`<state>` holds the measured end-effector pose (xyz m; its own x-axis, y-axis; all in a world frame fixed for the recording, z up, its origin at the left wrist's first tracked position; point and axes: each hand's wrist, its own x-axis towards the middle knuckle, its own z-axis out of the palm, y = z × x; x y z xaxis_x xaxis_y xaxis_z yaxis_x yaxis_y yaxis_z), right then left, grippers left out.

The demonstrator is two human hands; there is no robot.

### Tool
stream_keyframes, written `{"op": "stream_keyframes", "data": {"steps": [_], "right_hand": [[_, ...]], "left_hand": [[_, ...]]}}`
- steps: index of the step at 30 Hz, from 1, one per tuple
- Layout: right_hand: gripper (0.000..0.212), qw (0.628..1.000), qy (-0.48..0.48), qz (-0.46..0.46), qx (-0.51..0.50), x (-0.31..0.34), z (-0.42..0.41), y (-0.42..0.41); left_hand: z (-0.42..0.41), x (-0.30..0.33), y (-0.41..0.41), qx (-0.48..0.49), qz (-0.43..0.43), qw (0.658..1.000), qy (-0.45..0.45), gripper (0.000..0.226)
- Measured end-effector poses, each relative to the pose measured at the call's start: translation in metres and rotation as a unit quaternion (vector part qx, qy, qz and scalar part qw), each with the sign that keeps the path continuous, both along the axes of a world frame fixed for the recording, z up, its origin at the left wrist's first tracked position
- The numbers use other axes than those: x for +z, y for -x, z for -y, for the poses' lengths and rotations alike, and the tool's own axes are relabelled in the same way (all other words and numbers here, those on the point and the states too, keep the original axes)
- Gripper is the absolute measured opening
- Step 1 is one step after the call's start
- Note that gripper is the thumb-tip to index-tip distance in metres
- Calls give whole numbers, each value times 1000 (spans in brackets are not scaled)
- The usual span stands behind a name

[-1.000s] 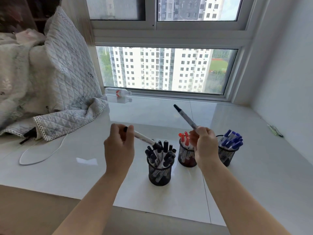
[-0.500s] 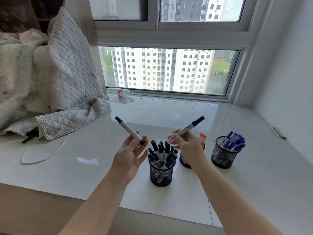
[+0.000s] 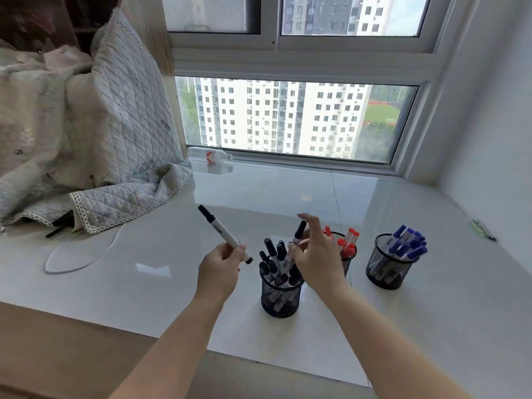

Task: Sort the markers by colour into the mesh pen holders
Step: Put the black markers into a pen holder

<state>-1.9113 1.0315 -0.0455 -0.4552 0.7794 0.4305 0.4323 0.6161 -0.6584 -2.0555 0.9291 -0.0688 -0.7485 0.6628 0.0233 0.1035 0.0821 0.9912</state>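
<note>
Black markers are in hand: our right hand lowers one into the black holder near the sill's front edge, while our left hand grips another, likely next in.

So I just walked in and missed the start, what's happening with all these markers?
A person is sorting markers by colour into three mesh holders on a white counter. The left hand holds a black-capped marker up in the air, not yet placed. The right hand is at the black-marker holder, its fingers on a black marker standing in it. The red-marker holder and the blue-marker holder are already filled.
</note>
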Motion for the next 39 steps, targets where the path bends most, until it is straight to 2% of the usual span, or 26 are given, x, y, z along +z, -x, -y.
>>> {"op": "stream_keyframes", "data": {"steps": [2,6,9,15,19,21,25,28,32,35,39], "right_hand": [[58,999,-49,12,-7,-2,1,1],[38,997,-48,64,17,-3,1,3],[32,993,-43,111,20,-2,1,5],[27,991,-13,134,27,0,1,4],[27,981,33,185,47,-1,-1,3],[30,982,42,175,55,-2,0,1],[23,999,33,30,9,-4,-4,-12],[23,998,51,-31,-33,-4,-12,-22],[21,993,104,-8,-59,-6,-23,-34],[17,990,135,40,-24,-9,-24,-39],[16,985,150,84,17,-12,-22,-36]], "left_hand": [[-1,-4,-2,-8,-21,1000,16,6],[3,-9,-5,5,-97,994,42,14],[8,-13,-7,-2,-120,992,47,23],[6,-14,-13,-21,-96,995,-15,11],[-1,-14,-14,-19,-107,994,-4,11],[-4,-14,-14,-17,-129,991,17,13],[-6,-17,-17,-25,-214,975,58,14],[-8,-19,-19,-35,-273,957,93,17],[-10,-18,-22,-50,-299,946,113,11],[-12,-14,-24,-12,-277,959,61,18],[-14,-5,-24,30,-323,946,9,19]]}}
